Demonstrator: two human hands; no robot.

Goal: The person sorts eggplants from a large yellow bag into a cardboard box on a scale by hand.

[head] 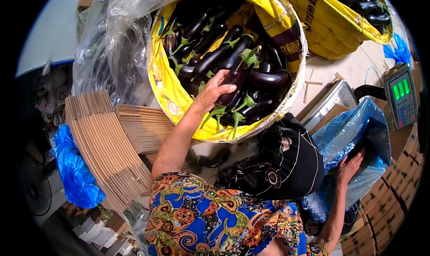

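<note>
My left hand (215, 92) grips a dark purple eggplant (235, 78) inside a large round basket lined with yellow woven plastic (168, 111). Many more eggplants (215, 61) with green caps lie around it. On the right, my right hand (350, 163) reaches into a blue plastic bag (349, 128) that lines an open carton. Its fingertips are over the dark inside of the bag, and whether they hold anything is not clear. Beside that carton stands a scale with a metal pan (331, 101) and a lit green display (399, 88).
Folded cardboard sheets (107, 145) stand stacked at the left, next to bunched blue plastic bags (75, 175). Clear plastic film (111, 51) hangs by the basket. One eggplant (214, 158) lies on the floor. A second yellow-lined basket (329, 24) is at the upper right, cartons (383, 219) at the lower right.
</note>
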